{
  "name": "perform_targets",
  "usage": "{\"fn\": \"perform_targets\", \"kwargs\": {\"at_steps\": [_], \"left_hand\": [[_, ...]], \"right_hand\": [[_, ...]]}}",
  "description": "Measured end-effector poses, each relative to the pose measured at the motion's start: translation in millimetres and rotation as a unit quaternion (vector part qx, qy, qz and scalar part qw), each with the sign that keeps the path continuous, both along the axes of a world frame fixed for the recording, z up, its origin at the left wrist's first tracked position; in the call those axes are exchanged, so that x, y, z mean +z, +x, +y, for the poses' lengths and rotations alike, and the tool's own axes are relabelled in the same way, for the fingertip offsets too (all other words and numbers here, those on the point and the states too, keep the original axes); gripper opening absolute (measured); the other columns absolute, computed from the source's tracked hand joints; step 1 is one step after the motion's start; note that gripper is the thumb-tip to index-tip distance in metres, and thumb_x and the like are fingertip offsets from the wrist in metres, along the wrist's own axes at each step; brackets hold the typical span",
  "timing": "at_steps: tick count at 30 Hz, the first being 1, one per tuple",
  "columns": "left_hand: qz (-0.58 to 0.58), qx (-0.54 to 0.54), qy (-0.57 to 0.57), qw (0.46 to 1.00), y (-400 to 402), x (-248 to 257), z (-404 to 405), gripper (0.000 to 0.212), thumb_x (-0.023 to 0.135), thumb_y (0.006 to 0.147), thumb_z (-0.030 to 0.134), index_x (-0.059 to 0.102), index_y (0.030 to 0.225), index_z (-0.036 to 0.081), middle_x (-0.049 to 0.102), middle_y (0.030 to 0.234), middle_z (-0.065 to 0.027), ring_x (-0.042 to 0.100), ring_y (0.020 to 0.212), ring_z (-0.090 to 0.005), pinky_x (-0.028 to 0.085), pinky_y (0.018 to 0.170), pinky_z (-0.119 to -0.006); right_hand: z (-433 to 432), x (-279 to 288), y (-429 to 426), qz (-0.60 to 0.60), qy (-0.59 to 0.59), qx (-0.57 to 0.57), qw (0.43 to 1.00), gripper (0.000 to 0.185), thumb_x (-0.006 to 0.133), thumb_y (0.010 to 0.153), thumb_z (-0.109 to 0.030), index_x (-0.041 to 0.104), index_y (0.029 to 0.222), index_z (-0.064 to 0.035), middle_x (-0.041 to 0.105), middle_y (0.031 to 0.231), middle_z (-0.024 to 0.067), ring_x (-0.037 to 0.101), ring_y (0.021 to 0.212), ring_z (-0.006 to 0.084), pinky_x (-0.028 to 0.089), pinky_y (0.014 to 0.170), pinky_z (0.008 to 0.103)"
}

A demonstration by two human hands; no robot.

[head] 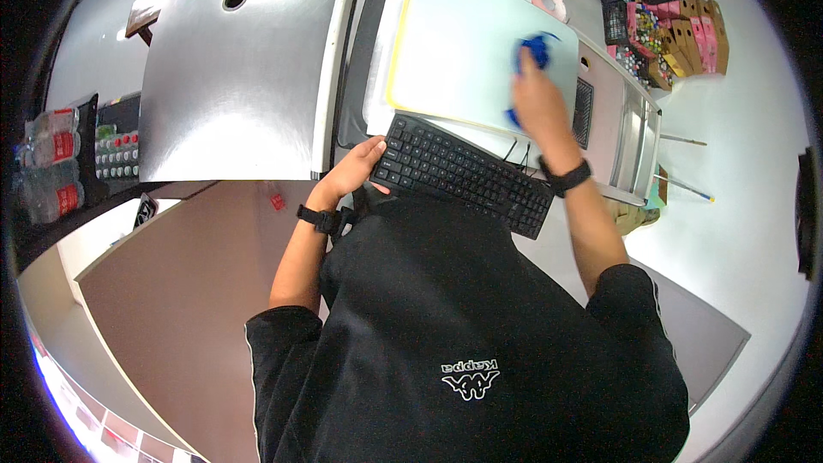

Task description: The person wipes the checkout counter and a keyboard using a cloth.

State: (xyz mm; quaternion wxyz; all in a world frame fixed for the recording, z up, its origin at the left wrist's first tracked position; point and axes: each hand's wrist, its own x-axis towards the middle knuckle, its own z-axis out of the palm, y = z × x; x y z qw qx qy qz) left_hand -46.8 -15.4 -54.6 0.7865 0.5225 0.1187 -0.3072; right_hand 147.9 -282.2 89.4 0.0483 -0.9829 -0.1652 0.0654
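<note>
My left hand (357,166) grips the left end of a black computer keyboard (463,173), thumb on top. The keyboard lies slantwise in front of my torso, partly over the near edge of a pale panel with a yellow edge strip (476,45). Over the right part of that panel, my right hand (540,93) is blurred and holds a blue cloth (535,54). More blue shows below the hand, near the wrist side. Whether the cloth touches the panel cannot be told.
To the left stands a steel-topped unit (238,77) with a round hole. Plastic bottles (54,167) are at far left. A pink tape roll (548,1) lies beyond the panel. At right are a perforated black grille (583,112) and cartons with bottles (681,38) on the floor.
</note>
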Motion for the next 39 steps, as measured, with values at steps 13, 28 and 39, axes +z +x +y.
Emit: {"fn": "perform_targets", "kwargs": {"at_steps": [13, 28, 39], "left_hand": [[0.007, -0.01, -0.038, 0.999, 6, 4, 2, 0.048, 0.037, 0.111, 0.032, 0.041, 0.144, -0.004, 0.066, 0.114, -0.0117, 0.071, 0.089, -0.0195, 0.065, 0.068, -0.032], [0.021, -0.024, -0.009, 0.999, 8, 14, 2, 0.05, 0.035, 0.111, 0.036, 0.044, 0.143, -0.002, 0.069, 0.104, -0.0094, 0.072, 0.078, -0.0166, 0.063, 0.066, -0.028], [0.038, -0.019, -0.025, 0.999, 6, 15, 3, 0.048, 0.035, 0.112, 0.033, 0.043, 0.145, 0.0, 0.066, 0.113, -0.011, 0.072, 0.087, -0.0187, 0.065, 0.068, -0.031]], "right_hand": [[68, -6, -63, -0.005, 0.186, 0.098, 0.978, 0.038, 0.066, 0.09, -0.018, 0.055, 0.126, -0.0166, 0.069, 0.093, 0.0147, 0.07, 0.079, 0.0345, 0.056, 0.066, 0.047], [-86, 9, -11, -0.076, -0.048, -0.208, 0.974, 0.035, 0.059, 0.091, -0.015, 0.048, 0.12, 0.0019, 0.066, 0.106, 0.0277, 0.067, 0.093, 0.0472, 0.057, 0.079, 0.0543], [40, 10, -68, -0.096, 0.089, 0.075, 0.989, 0.052, 0.066, 0.09, -0.029, 0.053, 0.134, -0.0046, 0.054, 0.123, 0.0231, 0.052, 0.119, 0.0412, 0.03, 0.115, 0.0613]]}}
